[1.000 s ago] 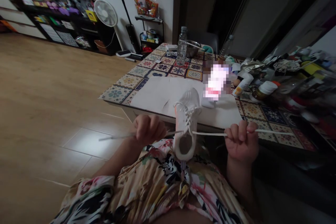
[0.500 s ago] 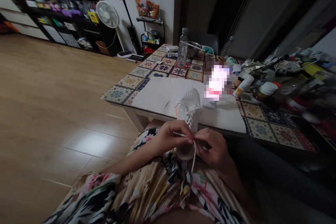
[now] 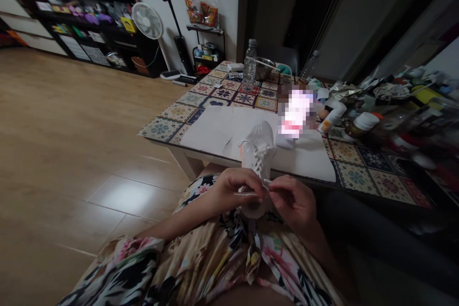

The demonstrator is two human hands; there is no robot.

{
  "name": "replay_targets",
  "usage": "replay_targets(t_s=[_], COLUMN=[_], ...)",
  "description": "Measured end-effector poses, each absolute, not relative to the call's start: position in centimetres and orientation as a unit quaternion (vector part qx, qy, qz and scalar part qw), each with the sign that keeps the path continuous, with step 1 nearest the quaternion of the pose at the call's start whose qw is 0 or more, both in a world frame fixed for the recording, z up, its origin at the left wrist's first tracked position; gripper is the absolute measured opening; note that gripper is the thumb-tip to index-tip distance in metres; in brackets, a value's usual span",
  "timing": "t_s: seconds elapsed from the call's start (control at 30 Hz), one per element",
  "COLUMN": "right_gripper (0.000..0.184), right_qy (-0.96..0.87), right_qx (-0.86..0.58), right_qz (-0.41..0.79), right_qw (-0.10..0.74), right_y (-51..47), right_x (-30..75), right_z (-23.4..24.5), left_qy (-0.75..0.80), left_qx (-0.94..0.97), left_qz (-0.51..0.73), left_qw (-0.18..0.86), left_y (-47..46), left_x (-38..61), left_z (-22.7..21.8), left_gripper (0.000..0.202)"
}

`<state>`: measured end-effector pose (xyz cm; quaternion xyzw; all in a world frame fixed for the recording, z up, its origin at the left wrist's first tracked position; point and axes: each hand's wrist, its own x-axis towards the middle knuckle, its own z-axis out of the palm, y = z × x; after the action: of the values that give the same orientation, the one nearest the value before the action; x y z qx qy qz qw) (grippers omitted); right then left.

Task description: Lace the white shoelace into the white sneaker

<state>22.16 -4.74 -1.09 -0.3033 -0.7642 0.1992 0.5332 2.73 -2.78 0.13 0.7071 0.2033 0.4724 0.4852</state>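
Note:
A white lace-up shoe (image 3: 258, 141) points away from me, its toe over the white sheet (image 3: 215, 126) on the table and its heel end toward my lap. Above the heel end, my left hand (image 3: 241, 189) pinches a white shoelace (image 3: 266, 183) between thumb and fingers. Close on its right, my right hand (image 3: 294, 198) is closed on the same lace with its fingertips. The fingertips of both hands nearly meet. Crossed laces run up the shoe's front, and my hands partly hide its opening.
A lit, blurred phone-like screen (image 3: 297, 114) stands beyond the shoe on the patterned table (image 3: 161, 126). Farther back are a plastic bottle (image 3: 249, 66) and a metal bowl (image 3: 264, 68). Bottles and clutter (image 3: 362, 124) crowd the right side. Wooden floor (image 3: 71, 124) lies to the left.
My right hand has shifted slightly right, and the fingertips have drawn a little apart. The lace end that hung down between my hands no longer shows there. The shoe stays in place.

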Motion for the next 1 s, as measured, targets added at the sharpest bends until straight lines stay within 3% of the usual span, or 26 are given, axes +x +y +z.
replay_targets(t_s=[0.17,0.33,0.63,0.77,0.9,1.0], right_gripper=[0.019,0.013,0.023,0.007,0.025,0.029], right_qy=[-0.815,-0.822,-0.842,-0.771,-0.615,-0.542], right_qx=[-0.243,-0.251,-0.229,-0.262,-0.241,-0.209], right_qz=[0.171,0.144,0.055,0.147,0.329,0.437], right_qw=[0.497,0.491,0.485,0.562,0.675,0.687], right_y=[-4.4,-4.0,-4.1,-4.4,-3.5,-2.5], right_x=[22.0,21.8,22.5,22.5,22.6,23.5], right_z=[0.0,-0.5,-1.2,-1.2,-1.1,-0.9], left_qy=[0.235,0.254,0.316,0.296,0.225,0.210], left_qx=[0.703,0.656,0.586,0.528,0.355,0.263], left_qz=[0.504,0.487,0.441,0.499,0.625,0.653], left_qw=[0.443,0.519,0.602,0.620,0.658,0.678], left_y=[-2.8,-2.8,-2.3,-1.2,0.4,1.8], left_x=[2.6,2.7,2.7,2.2,0.8,-0.8], left_z=[0.3,0.0,-0.5,-1.2,-0.8,-0.4], left_gripper=[0.030,0.033,0.037,0.038,0.041,0.034])
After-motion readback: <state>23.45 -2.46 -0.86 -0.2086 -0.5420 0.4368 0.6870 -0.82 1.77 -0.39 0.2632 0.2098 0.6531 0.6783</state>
